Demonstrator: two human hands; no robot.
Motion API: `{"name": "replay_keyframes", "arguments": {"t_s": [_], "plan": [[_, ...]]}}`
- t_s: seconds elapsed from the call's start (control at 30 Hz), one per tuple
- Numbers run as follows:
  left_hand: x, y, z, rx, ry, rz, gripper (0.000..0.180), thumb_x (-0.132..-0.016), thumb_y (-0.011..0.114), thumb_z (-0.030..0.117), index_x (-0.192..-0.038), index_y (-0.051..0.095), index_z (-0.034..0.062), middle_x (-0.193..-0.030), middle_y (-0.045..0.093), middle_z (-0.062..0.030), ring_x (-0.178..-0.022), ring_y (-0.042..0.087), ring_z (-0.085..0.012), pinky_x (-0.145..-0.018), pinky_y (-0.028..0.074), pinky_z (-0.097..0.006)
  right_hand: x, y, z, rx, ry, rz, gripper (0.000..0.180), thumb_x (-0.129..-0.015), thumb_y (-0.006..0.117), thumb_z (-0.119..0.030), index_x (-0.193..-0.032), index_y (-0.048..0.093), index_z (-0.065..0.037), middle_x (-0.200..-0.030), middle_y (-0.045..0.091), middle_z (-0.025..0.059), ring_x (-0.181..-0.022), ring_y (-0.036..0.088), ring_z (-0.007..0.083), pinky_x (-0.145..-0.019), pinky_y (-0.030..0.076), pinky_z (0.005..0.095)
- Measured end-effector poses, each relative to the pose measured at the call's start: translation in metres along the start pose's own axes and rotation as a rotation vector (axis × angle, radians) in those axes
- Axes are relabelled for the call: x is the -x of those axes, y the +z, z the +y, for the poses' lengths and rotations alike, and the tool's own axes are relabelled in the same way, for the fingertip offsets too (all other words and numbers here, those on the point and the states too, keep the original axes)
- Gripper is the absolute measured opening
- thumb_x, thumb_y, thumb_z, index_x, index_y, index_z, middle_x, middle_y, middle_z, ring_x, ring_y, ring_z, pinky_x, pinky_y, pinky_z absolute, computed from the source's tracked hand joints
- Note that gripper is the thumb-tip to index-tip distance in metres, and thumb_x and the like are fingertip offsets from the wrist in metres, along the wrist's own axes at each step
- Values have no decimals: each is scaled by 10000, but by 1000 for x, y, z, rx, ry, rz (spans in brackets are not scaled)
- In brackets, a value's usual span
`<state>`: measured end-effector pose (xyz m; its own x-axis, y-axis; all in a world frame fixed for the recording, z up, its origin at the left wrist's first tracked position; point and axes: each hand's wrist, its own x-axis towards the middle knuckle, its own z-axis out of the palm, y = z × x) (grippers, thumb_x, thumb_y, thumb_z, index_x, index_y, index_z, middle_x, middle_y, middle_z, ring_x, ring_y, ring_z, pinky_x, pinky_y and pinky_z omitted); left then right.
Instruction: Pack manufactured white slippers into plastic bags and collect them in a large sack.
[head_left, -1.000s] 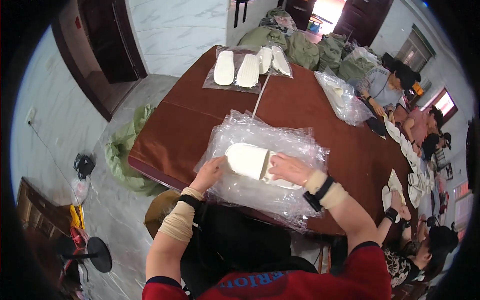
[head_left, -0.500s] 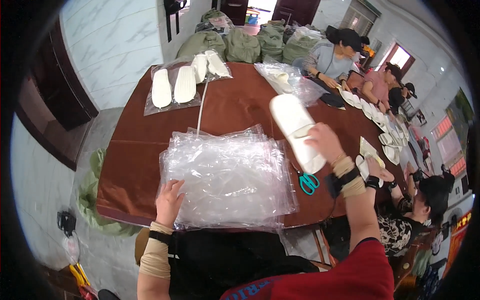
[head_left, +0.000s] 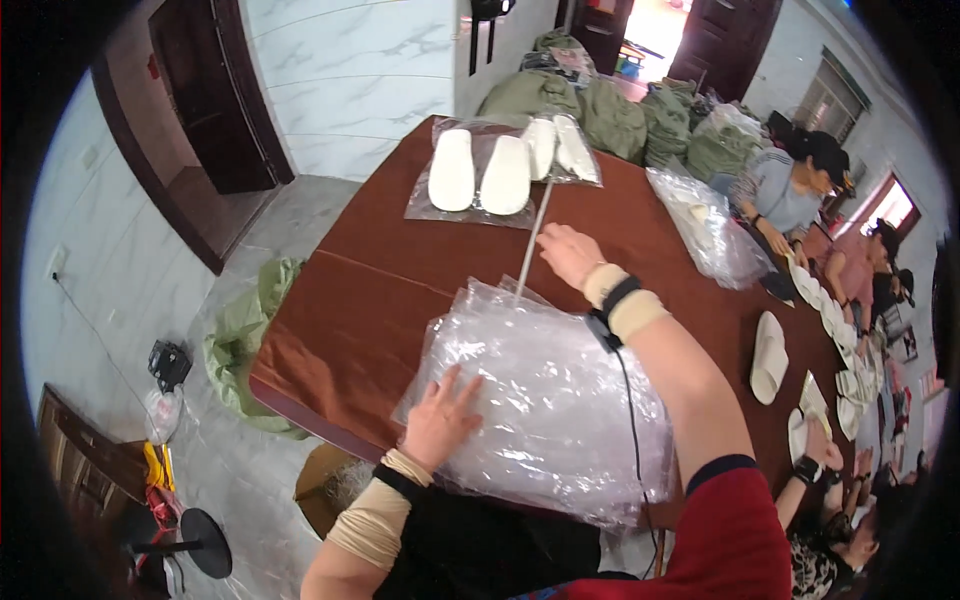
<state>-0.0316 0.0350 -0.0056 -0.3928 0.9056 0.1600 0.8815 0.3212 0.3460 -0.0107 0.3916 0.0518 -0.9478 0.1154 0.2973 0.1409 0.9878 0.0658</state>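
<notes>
A: Head view showed the left hand (head_left: 437,418) spread flat on the clear bag stack (head_left: 545,400) at the table's (head_left: 380,300) near edge.

B: The right hand (head_left: 568,254), empty and loosely open, reached beyond; the slippery bags risked sliding off.

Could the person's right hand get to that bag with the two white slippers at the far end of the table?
Probably yes. The right hand is already stretched out over bare brown table, and nothing but a thin rod lies between it and the bagged slippers.
</notes>
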Motion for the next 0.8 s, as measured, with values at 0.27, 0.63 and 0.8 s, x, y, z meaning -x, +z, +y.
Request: {"name": "replay_keyframes", "arguments": {"t_s": [0.27,0.63,0.8], "plan": [[-3,9,3,-87,-55,-68,622,-845,643,383,-1416,441,238,-1452,381,-155,-1063,549,-300,-689,581,-369,-128,112,-37,372,127,-99,564,-880,511,-111,-1429,381,-85,-1508,314,201,-976,635,296,-717,575,391],[-2,13,1,-81,-48,-108,660,-847,637,390,-1440,406,215,-1452,384,-175,-1053,560,-294,-693,575,-353,-143,112,2,230,156,112,216,-874,546,-179,-1072,631,-161,-1033,557,120,-983,573,300,-775,494,457],[-1,10,2,-51,-69,-150,650,-852,634,384,-1439,405,227,-1467,364,-177,-1127,529,-324,-726,571,-387,-91,-10,59,182,240,467,97,-846,548,-160,-888,621,-113,-887,539,138,-875,547,335,-731,474,442]]}}
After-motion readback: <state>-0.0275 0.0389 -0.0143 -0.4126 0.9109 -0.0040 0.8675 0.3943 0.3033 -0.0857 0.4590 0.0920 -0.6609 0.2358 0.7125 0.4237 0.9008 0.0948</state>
